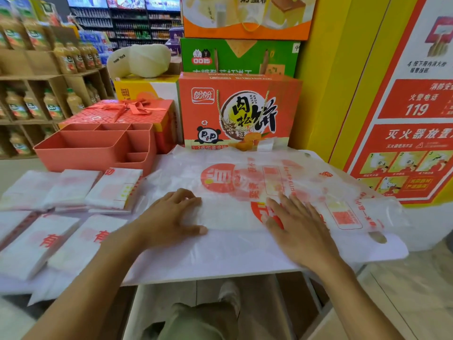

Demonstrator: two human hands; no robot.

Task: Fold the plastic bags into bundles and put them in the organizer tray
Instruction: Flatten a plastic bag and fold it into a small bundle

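My left hand (171,214) grips the folded end of the bag (245,177), so my flat, open right hand (294,225) should sweep outward, pressing air out for a crisp crease.

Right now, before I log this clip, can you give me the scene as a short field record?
plastic bag: spread out, near part folded over
left hand: grips the folded end
right hand: fingers straight, pressing the bag flat
folded bundles: several, lying left of the bag
organizer tray: behind the bundles, no bundle seen inside
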